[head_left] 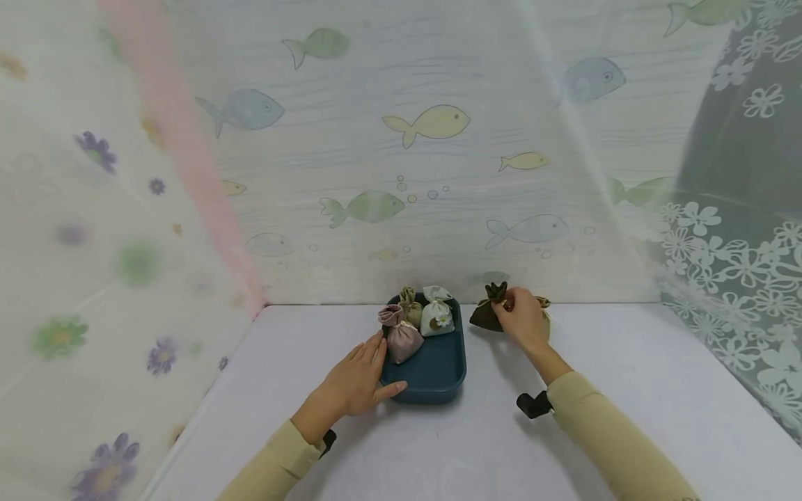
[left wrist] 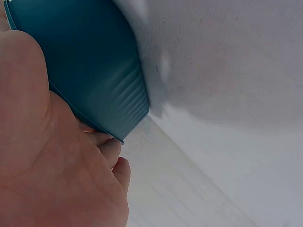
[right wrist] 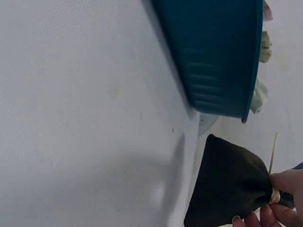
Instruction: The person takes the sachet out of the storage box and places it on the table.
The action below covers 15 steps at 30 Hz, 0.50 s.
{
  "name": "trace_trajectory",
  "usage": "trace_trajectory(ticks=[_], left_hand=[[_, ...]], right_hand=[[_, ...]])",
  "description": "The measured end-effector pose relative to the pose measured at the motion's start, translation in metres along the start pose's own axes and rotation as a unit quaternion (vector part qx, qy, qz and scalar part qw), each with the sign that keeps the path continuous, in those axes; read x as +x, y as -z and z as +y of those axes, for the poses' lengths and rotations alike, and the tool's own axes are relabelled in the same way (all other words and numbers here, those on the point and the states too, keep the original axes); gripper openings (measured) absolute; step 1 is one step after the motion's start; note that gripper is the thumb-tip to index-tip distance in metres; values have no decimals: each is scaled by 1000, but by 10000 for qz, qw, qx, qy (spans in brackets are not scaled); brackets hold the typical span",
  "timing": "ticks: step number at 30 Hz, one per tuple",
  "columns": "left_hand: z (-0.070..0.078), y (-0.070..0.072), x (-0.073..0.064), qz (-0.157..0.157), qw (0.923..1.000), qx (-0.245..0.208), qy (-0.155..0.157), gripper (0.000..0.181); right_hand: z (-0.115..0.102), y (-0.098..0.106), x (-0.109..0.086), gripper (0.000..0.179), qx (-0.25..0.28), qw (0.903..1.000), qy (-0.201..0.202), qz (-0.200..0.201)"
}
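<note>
My left hand (head_left: 354,379) lies along the left side of a dark blue plastic basin (head_left: 432,379), fingers straight and thumb over its front rim. Inside the basin sit a pink drawstring pouch (head_left: 404,341), an olive one (head_left: 410,309) and a white one (head_left: 437,316) with a flower. To the right of the basin, my right hand (head_left: 525,316) pinches a dark brown pouch (right wrist: 227,182) by its tied neck. In the right wrist view its cord sticks out beside the fingers. Another greenish pouch (head_left: 545,304) stands behind that hand, mostly hidden.
A white-covered table (head_left: 476,445) carries everything. At its back edge hangs a pale curtain (head_left: 351,264) printed with fish. A flowered curtain (head_left: 94,313) hangs at the left, and a lace-patterned one (head_left: 745,278) at the right.
</note>
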<state>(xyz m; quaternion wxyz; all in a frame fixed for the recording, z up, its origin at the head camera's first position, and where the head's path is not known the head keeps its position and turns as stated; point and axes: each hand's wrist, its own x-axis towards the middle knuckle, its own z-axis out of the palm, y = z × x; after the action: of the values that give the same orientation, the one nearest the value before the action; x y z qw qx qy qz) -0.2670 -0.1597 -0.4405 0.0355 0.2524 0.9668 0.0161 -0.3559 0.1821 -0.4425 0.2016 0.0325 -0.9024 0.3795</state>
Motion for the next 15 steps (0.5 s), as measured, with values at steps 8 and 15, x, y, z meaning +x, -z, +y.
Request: trace_trajectory(ticks=[8, 15], left_hand=[[5, 6, -4, -10, 9997, -231, 20, 95], [3, 8, -3, 39, 9998, -157, -94, 97]], right_hand=[[0, -8, -5, 30, -245, 9995, -141, -171], [3, -9, -6, 28, -312, 9993, -117, -175]])
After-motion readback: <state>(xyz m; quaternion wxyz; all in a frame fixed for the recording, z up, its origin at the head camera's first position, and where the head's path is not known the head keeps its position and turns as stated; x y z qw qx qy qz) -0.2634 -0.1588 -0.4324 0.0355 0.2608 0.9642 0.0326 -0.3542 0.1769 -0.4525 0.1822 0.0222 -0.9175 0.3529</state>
